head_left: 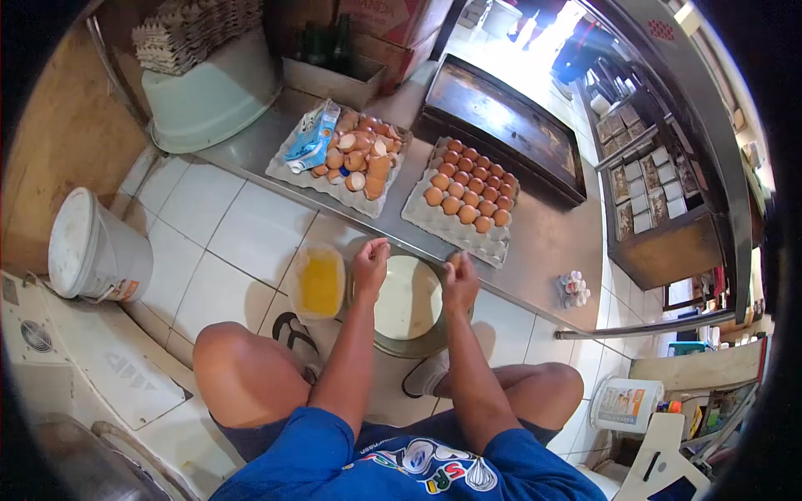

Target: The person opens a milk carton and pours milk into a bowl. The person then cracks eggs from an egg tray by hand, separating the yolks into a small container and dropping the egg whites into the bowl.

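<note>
Over the left rim of a round basin (pixel 409 301) with pale liquid in it, my left hand (pixel 370 269) is closed, fingers curled. Above the opposite rim, my right hand (pixel 460 284) is closed too, its thumb against the fingers. Whatever either hand might hold is hidden. Left of the basin stands a clear plastic tub (pixel 321 284) with yellow liquid, probably yolks. On the metal shelf ahead, brown eggs (pixel 472 184) sit in rows on a grey cardboard egg tray (pixel 426 211). Cracked eggshells (pixel 357 154) and a blue-and-white carton (pixel 312 138) lie on another egg tray (pixel 292 177).
A dark baking tray (pixel 505 117) lies behind the eggs. Stacked egg trays (pixel 188 37) rest on an upturned pale tub (pixel 209 104). A lidded white bucket (pixel 98 246) stands at left, another bucket (pixel 622 405) at right. Small white-and-red items (pixel 573 289) sit near the shelf's edge.
</note>
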Motion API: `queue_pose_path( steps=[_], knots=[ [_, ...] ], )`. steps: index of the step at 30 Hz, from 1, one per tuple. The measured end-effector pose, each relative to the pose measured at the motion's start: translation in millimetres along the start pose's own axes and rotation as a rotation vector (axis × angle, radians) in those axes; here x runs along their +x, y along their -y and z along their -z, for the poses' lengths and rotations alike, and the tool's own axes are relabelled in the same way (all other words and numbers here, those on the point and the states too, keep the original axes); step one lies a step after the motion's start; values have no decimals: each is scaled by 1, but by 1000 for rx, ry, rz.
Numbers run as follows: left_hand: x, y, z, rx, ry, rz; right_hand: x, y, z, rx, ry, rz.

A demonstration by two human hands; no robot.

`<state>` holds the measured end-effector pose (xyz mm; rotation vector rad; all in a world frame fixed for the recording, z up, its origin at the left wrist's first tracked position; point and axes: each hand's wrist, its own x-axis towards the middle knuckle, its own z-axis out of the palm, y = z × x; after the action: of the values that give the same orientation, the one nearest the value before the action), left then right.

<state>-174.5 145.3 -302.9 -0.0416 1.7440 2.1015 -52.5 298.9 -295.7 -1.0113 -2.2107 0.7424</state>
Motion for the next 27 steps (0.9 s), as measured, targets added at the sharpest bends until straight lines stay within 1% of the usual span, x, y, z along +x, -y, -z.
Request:
queue_pose_path(
  steps=[1, 5, 6, 7, 8, 10, 11, 15, 21, 25, 26, 27],
  knots=[
    [-3, 2, -4, 1, 11, 4, -2, 0, 6, -6, -7, -6],
    [5, 14, -10, 223, 201, -222, 4, -6, -3, 399, -53, -146],
    [-1, 5, -14, 209, 286, -219, 3, -2, 0, 400, -45, -147],
    [-6, -4, -20, 193, 375, -218, 4, 0, 6, 600, 84, -278],
    [-10, -11, -24, 196, 375, -216, 6, 5, 15, 797, 212, -410],
    [-16, -19, -28, 323, 565, -337, 8, 12, 27, 1189, 473, -671],
    [-17, -19, -28, 325, 565, -338, 7, 12, 27, 1192, 472, -671],
    [-17, -14, -29, 93, 679, -255, 2, 9, 29, 1225, 586, -661],
    [-8, 2, -20, 163, 638, -194, -5, 24, 32, 1093, 648, -625],
    [-6, 15, -21, 284, 509, -246, -9, 22, 23, 861, 572, -350],
    [-9, 12, -20, 286, 512, -242, -10, 22, 23, 862, 571, -355],
    [-12, 8, -20, 304, 514, -226, -10, 23, 23, 791, 573, -338]
  ],
)
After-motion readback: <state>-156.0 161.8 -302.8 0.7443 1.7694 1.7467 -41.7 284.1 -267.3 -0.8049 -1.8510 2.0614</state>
